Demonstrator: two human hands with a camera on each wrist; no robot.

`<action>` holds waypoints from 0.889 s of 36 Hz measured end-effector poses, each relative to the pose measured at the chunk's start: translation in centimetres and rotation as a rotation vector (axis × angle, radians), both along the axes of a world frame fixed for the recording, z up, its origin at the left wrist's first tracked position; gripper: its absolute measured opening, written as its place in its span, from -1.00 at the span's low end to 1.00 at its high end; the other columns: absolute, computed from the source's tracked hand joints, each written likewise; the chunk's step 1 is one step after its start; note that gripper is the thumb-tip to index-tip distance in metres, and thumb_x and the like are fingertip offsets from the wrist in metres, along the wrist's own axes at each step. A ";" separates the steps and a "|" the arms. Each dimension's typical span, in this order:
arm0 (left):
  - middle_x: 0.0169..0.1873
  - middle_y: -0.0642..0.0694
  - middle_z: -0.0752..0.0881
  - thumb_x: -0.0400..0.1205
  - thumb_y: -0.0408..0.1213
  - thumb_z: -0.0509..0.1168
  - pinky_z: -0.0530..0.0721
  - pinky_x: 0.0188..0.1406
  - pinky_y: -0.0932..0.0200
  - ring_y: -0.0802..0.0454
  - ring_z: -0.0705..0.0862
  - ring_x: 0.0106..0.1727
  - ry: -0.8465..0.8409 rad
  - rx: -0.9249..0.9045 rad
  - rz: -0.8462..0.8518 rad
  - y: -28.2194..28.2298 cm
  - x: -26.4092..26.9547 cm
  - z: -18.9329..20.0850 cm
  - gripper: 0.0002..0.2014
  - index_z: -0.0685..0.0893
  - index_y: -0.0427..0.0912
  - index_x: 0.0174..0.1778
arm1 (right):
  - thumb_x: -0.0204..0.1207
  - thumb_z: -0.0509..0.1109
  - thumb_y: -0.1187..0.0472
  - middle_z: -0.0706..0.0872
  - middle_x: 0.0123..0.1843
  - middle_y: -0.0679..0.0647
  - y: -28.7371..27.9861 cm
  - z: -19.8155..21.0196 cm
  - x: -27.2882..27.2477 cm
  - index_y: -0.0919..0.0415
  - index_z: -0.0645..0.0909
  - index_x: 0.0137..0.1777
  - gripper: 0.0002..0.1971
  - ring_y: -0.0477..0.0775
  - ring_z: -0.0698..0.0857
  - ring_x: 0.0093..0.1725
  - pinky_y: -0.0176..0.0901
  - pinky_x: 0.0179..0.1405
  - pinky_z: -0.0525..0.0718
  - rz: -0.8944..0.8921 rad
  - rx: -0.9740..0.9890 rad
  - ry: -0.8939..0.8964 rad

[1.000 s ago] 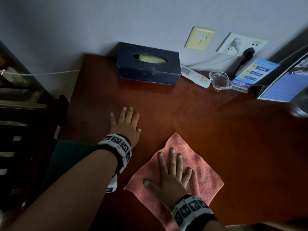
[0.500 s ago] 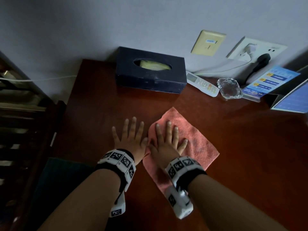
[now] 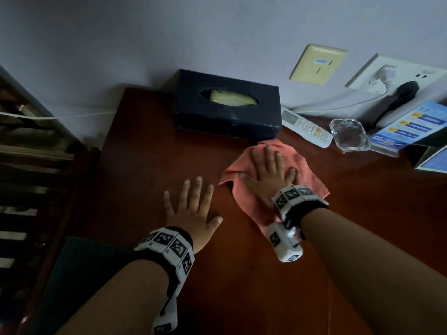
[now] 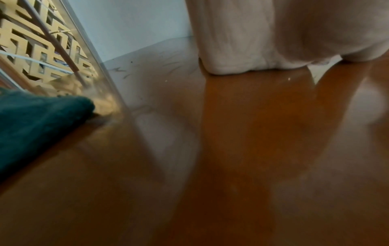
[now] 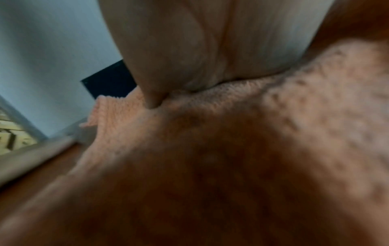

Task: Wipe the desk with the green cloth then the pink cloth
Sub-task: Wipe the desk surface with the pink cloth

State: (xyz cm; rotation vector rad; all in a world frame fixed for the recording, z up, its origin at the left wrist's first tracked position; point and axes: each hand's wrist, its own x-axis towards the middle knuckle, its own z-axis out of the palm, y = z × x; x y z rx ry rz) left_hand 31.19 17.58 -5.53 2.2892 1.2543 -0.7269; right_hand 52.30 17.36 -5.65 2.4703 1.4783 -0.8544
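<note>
The right hand (image 3: 268, 175) is laid flat on the salmon-pink terry cloth (image 3: 304, 170), right of centre in the head view, its grip spread with straight fingers pressed down on the fabric. The cloth is rumpled on the reddish-brown wooden tabletop (image 3: 150, 165), and its far corner lies just in front of the dark navy rectangular tissue box (image 3: 227, 110) at the upper middle of the frame. In the right wrist view, the palm (image 5: 210, 41) is seen bearing on the pile of the pink cloth (image 5: 231, 133), with a folded corner raised toward the box (image 5: 109, 79).

The left hand (image 3: 193, 211) is rested flat on bare wood at lower centre, fingers splayed and straight, nothing held. The dark green cloth (image 4: 35, 123) is seen at the left edge of the left wrist view, lying at the tabletop's near left edge; in the head view it appears as a dim shape at lower left (image 3: 79, 269).

A white remote control (image 3: 307, 128), a clear faceted glass ashtray (image 3: 348, 135) and a blue printed card (image 3: 406, 126) are lined up at upper right, by the wall.
</note>
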 end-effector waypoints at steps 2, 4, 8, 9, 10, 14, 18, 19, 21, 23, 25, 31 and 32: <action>0.39 -0.02 -0.71 0.66 0.27 -0.29 -0.42 0.44 -0.43 -0.11 -0.58 0.54 0.004 -0.008 0.001 0.1 0.0 0.1 -0.31 -0.64 0.06 0.40 | 0.52 -0.14 -0.47 -0.53 0.62 -0.11 -0.9 0.1 2.2 -0.33 -0.43 0.59 -0.25 0.08 -0.46 0.61 0.43 0.50 -0.38 -0.050 0.003 -0.031; 0.38 -0.03 -0.72 0.66 0.27 -0.30 -0.44 0.43 -0.43 -0.12 -0.59 0.53 0.010 -0.025 0.002 0.1 0.0 0.2 -0.31 -0.65 0.06 0.39 | 0.51 -0.17 -0.48 -0.54 0.62 -0.13 -1.5 0.4 4.1 -0.33 -0.43 0.59 -0.25 0.05 -0.46 0.61 0.42 0.51 -0.38 -0.110 0.001 -0.071; 0.38 -0.03 -0.72 0.66 0.27 -0.31 -0.46 0.41 -0.43 -0.13 -0.60 0.52 0.019 -0.028 -0.002 0.1 0.0 0.3 -0.31 -0.66 0.05 0.38 | 0.53 -0.14 -0.45 -0.51 0.63 -0.12 -1.4 0.4 5.7 -0.25 -0.40 0.62 -0.23 0.06 -0.42 0.63 0.43 0.52 -0.36 -0.186 -0.030 -0.096; 0.38 -0.03 -0.72 0.65 0.27 -0.32 -0.46 0.41 -0.43 -0.13 -0.60 0.52 0.019 -0.028 -0.003 0.1 0.0 0.3 -0.31 -0.66 0.05 0.38 | 0.54 -0.13 -0.44 -0.50 0.64 -0.11 -1.2 0.3 5.6 -0.24 -0.38 0.63 -0.23 0.07 -0.42 0.63 0.45 0.51 -0.36 -0.204 -0.026 -0.100; 0.38 -0.03 -0.72 0.65 0.27 -0.32 -0.45 0.41 -0.43 -0.13 -0.60 0.52 0.020 -0.030 -0.003 0.1 0.0 0.3 -0.32 -0.66 0.05 0.38 | 0.55 -0.12 -0.42 -0.48 0.65 -0.10 -1.1 0.3 5.3 -0.24 -0.36 0.64 -0.24 0.09 -0.42 0.64 0.47 0.51 -0.35 -0.223 -0.017 -0.105; 0.38 -0.04 -0.73 0.66 0.27 -0.32 -0.45 0.41 -0.43 -0.13 -0.61 0.52 0.024 -0.032 -0.007 0.0 0.1 0.4 -0.32 -0.67 0.06 0.37 | 0.61 -0.13 -0.35 -0.46 0.66 -0.02 -0.4 0.3 2.8 -0.19 -0.36 0.64 -0.29 0.19 -0.41 0.64 0.52 0.47 -0.31 -0.262 0.000 -0.111; 0.39 -0.04 -0.71 0.66 0.27 -0.31 -0.42 0.43 -0.43 -0.13 -0.58 0.53 0.025 -0.016 -0.004 0.0 0.2 0.3 -0.32 -0.66 0.06 0.38 | 0.62 -0.11 -0.33 -0.48 0.66 -0.01 0.3 0.0 0.5 -0.22 -0.35 0.64 -0.30 0.19 -0.42 0.63 0.53 0.49 -0.31 -0.166 0.017 -0.097; 0.38 -0.04 -0.71 0.66 0.27 -0.31 -0.42 0.43 -0.43 -0.13 -0.57 0.54 0.028 -0.013 -0.004 0.0 0.1 0.3 -0.32 -0.66 0.06 0.38 | 0.62 -0.11 -0.32 -0.49 0.65 -0.01 0.5 -0.1 0.2 -0.23 -0.37 0.62 -0.31 0.19 -0.42 0.63 0.53 0.49 -0.32 -0.146 0.010 -0.090; 0.37 -0.04 -0.71 0.66 0.27 -0.31 -0.41 0.43 -0.43 -0.13 -0.56 0.54 0.032 -0.009 -0.005 0.0 0.2 0.3 -0.32 -0.66 0.06 0.38 | 0.61 -0.11 -0.33 -0.52 0.64 -0.01 0.7 -0.2 -0.5 -0.25 -0.42 0.60 -0.30 0.21 -0.45 0.62 0.54 0.46 -0.36 -0.094 -0.014 -0.074; 0.37 -0.03 -0.71 0.66 0.27 -0.31 -0.39 0.44 -0.43 -0.13 -0.56 0.54 0.029 -0.011 -0.003 0.0 0.2 0.4 -0.32 -0.65 0.06 0.38 | 0.61 -0.09 -0.34 -0.55 0.62 -0.02 0.5 -0.1 -0.9 -0.26 -0.45 0.59 -0.28 0.20 -0.49 0.60 0.52 0.44 -0.40 -0.021 -0.031 -0.039; 0.37 -0.02 -0.72 0.66 0.26 -0.30 -0.39 0.45 -0.43 -0.12 -0.57 0.54 0.022 -0.021 0.000 0.1 0.2 0.4 -0.33 -0.65 0.07 0.38 | 0.58 -0.03 -0.37 -0.57 0.61 -0.06 0.0 0.0 -0.8 -0.29 -0.45 0.58 -0.24 0.16 -0.52 0.59 0.48 0.43 -0.44 0.066 -0.029 -0.001; 0.34 0.00 -0.72 0.66 0.26 -0.27 -0.42 0.43 -0.41 -0.11 -0.57 0.54 0.030 -0.030 0.002 0.2 0.1 0.4 -0.32 -0.64 0.09 0.37 | 0.45 -0.01 -0.51 -0.63 0.49 -0.21 -1.4 0.0 3.8 -0.36 -0.54 0.44 -0.18 0.03 -0.50 0.60 0.39 0.53 -0.39 0.229 -0.029 -0.013; 0.34 0.01 -0.72 0.66 0.27 -0.27 -0.42 0.43 -0.41 -0.11 -0.58 0.54 0.034 -0.032 0.000 0.2 0.2 0.4 -0.32 -0.65 0.09 0.36 | 0.44 0.00 -0.52 -0.62 0.50 -0.21 -1.3 0.0 4.5 -0.36 -0.52 0.45 -0.16 0.03 -0.49 0.60 0.37 0.54 -0.40 0.207 -0.030 -0.018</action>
